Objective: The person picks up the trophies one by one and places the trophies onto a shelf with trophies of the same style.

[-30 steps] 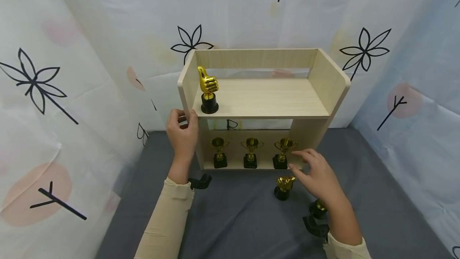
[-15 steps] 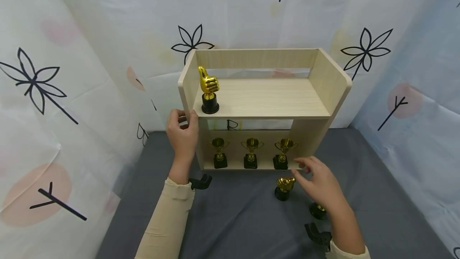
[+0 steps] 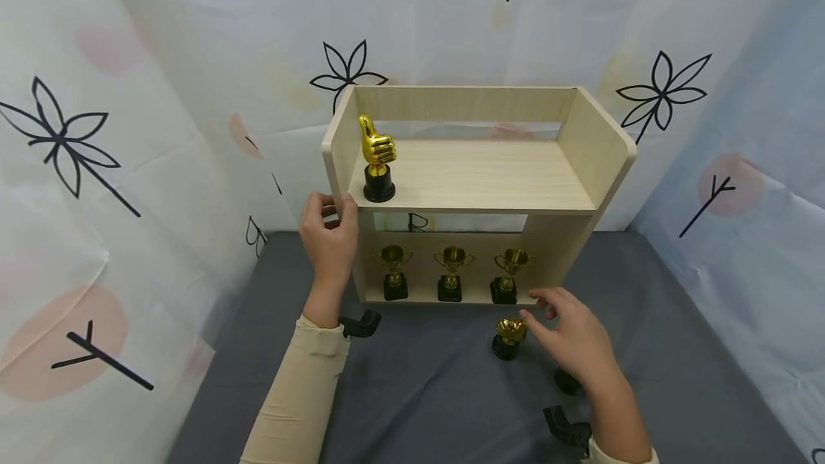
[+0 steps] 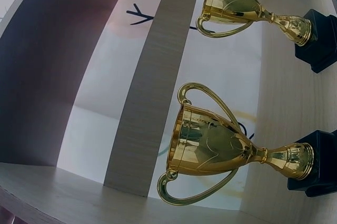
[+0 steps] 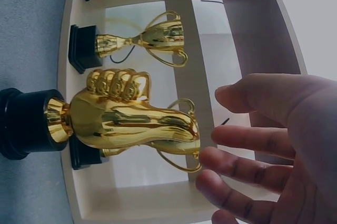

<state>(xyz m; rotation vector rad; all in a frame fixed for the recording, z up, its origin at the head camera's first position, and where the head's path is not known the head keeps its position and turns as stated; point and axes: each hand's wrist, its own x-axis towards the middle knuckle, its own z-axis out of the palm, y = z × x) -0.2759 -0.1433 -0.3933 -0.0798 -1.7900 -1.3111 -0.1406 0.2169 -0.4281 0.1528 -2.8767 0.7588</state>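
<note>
L hand (image 3: 330, 242) pinches shelf (image 3: 483, 170) at left side, prob. to steady it. R hand (image 3: 572, 335) empty, fingers apart, nr thumb trophy (image 3: 510, 334) before shelf. Cups (image 3: 451, 279) inside, prob. spaced for handles.

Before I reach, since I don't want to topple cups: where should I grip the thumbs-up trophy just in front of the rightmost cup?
Probably round its gold fist, from your right, where the right hand is. The trophy stands upright, the fist bulges above a narrow neck, and the rightmost cup stands behind.
</note>
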